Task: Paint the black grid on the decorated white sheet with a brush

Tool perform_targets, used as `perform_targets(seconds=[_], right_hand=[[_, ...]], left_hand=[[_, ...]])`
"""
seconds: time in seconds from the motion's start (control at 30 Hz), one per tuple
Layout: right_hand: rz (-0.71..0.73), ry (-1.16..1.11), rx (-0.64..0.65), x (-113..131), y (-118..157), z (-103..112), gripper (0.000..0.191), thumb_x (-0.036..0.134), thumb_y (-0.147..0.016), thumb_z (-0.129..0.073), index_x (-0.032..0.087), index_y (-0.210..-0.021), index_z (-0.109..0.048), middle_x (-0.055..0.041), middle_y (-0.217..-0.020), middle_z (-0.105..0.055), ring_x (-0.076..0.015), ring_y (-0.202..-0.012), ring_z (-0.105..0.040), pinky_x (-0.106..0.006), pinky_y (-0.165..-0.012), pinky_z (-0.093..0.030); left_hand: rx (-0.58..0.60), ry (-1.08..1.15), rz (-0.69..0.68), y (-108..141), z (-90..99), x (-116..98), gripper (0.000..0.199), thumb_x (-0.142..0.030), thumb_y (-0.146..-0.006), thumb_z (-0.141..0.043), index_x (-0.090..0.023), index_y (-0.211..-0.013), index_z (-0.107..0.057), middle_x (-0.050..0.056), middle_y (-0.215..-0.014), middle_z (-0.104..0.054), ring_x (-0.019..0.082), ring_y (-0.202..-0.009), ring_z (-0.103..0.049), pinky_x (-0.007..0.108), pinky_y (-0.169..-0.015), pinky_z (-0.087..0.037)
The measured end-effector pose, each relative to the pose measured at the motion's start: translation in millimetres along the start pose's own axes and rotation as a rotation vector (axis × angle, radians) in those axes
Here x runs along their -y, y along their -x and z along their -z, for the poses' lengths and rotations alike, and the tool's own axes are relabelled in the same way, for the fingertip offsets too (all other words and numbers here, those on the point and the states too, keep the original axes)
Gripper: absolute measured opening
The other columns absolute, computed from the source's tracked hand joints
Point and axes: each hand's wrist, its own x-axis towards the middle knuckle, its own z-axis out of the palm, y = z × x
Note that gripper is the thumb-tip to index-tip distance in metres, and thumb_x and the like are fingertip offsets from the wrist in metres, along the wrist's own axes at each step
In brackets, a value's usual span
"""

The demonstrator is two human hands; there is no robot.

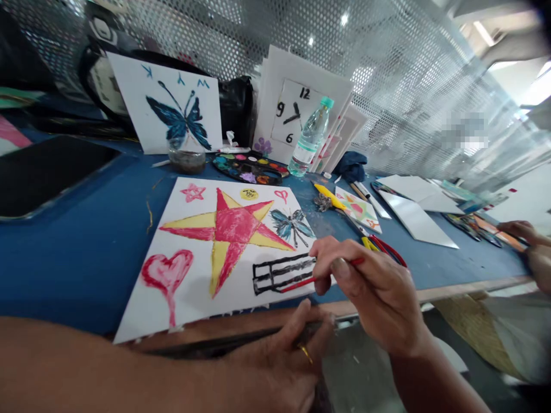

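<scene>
In the head view my right hand (365, 287) pinches a thin red paintbrush (301, 283). Its tip touches the lower line of a black striped outline on a white painted sheet (202, 304). A large red and yellow star (236, 223), a pink heart (167, 272) and a blue butterfly (293, 225) are also painted there. My left hand (301, 350), with a gold ring on one finger, is at the table's front edge just below the sheet. Its fingers are apart and nothing shows in them.
Behind the sheet stand a paint palette (252, 166), a jar of dark water (187, 159), a plastic bottle (309, 140) and a butterfly picture (172, 109). Red-handled scissors (385, 249) lie right of my right hand. Another person's hand (523, 232) is at the far right.
</scene>
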Motion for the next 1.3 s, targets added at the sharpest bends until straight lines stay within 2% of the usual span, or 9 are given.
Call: perform_targets(seconds=[0.07,0.23,0.4,0.57,0.7,0.8,0.9,1.2,1.3], right_hand=[[0.008,-0.008,-0.024,0.8,-0.1,0.2,0.021,0.017,-0.099,-0.042,0.019,-0.084,-0.057,0.0004,-0.073,-0.059,-0.0104,-0.066,-0.057,-0.027,-0.065,-0.046],[0.034,0.019,-0.126,-6.3,-6.8,-3.9,0.022,0.018,-0.099,-0.042,0.02,-0.087,-0.06,0.0006,-0.072,-0.06,-0.0101,-0.064,-0.058,-0.025,-0.061,-0.047],[0.019,0.061,-0.152,-13.6,-9.2,-4.7,0.022,0.02,-0.099,-0.043,0.02,-0.087,-0.061,0.0011,-0.072,-0.06,-0.01,-0.065,-0.058,-0.025,-0.061,-0.046],[-0.02,0.115,-0.171,-18.4,-2.2,2.8,0.021,0.02,-0.1,-0.043,0.021,-0.089,-0.061,0.0016,-0.071,-0.06,-0.0114,-0.071,-0.059,-0.027,-0.065,-0.045],[-0.01,0.112,-0.167,-21.7,1.1,4.7,0.02,0.02,-0.099,-0.043,0.021,-0.087,-0.059,0.0017,-0.073,-0.059,-0.0114,-0.073,-0.059,-0.027,-0.068,-0.045],[0.008,0.111,-0.185,-21.9,0.8,4.2,0.021,0.02,-0.099,-0.043,0.02,-0.084,-0.058,0.0021,-0.073,-0.058,-0.0103,-0.071,-0.058,-0.027,-0.069,-0.044],[-0.002,0.108,-0.162,-20.4,0.2,3.5,0.021,0.02,-0.099,-0.043,0.02,-0.083,-0.057,0.0022,-0.073,-0.058,-0.0097,-0.069,-0.057,-0.026,-0.067,-0.044],[-0.021,0.077,-0.135,-21.1,1.9,1.1,0.018,0.019,-0.099,-0.045,0.021,-0.088,-0.059,0.0024,-0.074,-0.06,-0.01,-0.071,-0.059,-0.027,-0.072,-0.046],[-0.024,0.091,-0.125,-21.0,2.2,2.6,0.018,0.019,-0.099,-0.044,0.021,-0.088,-0.059,0.0025,-0.074,-0.06,-0.0103,-0.073,-0.059,-0.026,-0.071,-0.046]], left_hand=[[-0.016,-0.012,0.003,0.5,1.0,-1.0,0.027,-0.029,-0.087,-0.052,-0.016,-0.099,-0.072,0.008,-0.111,-0.07,0.032,-0.133,-0.04,0.054,-0.119,-0.013],[0.082,0.073,-0.005,4.9,0.2,-1.6,0.025,-0.03,-0.087,-0.053,-0.017,-0.095,-0.072,0.007,-0.102,-0.072,0.035,-0.138,-0.035,0.055,-0.118,-0.017],[-0.041,0.064,-0.095,8.1,-9.4,1.1,0.026,-0.031,-0.087,-0.053,-0.016,-0.093,-0.073,0.009,-0.099,-0.071,0.041,-0.132,-0.042,0.065,-0.114,-0.015],[-0.027,0.069,-0.04,8.9,-14.7,-0.1,0.025,-0.03,-0.089,-0.052,-0.015,-0.095,-0.072,0.01,-0.097,-0.071,0.038,-0.134,-0.04,0.066,-0.115,-0.009],[-0.031,0.055,-0.025,5.7,-3.9,2.0,0.026,-0.029,-0.092,-0.05,-0.017,-0.097,-0.071,0.009,-0.1,-0.072,0.035,-0.136,-0.039,0.067,-0.115,-0.008],[0.074,0.033,0.002,1.7,11.8,5.0,0.024,-0.024,-0.093,-0.049,-0.019,-0.1,-0.072,0.004,-0.101,-0.072,0.033,-0.137,-0.038,0.064,-0.116,-0.01],[0.158,0.045,-0.02,-0.1,22.1,6.6,0.028,-0.026,-0.094,-0.048,-0.02,-0.109,-0.07,0.004,-0.112,-0.07,0.032,-0.139,-0.035,0.062,-0.117,-0.011],[0.136,0.092,0.079,3.7,11.5,-3.6,0.024,-0.027,-0.093,-0.049,-0.021,-0.103,-0.071,0.004,-0.106,-0.072,0.032,-0.142,-0.028,0.065,-0.116,-0.01],[0.126,0.085,0.07,3.6,11.4,-4.7,0.023,-0.026,-0.093,-0.05,-0.021,-0.097,-0.071,0.003,-0.104,-0.072,0.033,-0.142,-0.027,0.065,-0.116,-0.009]])
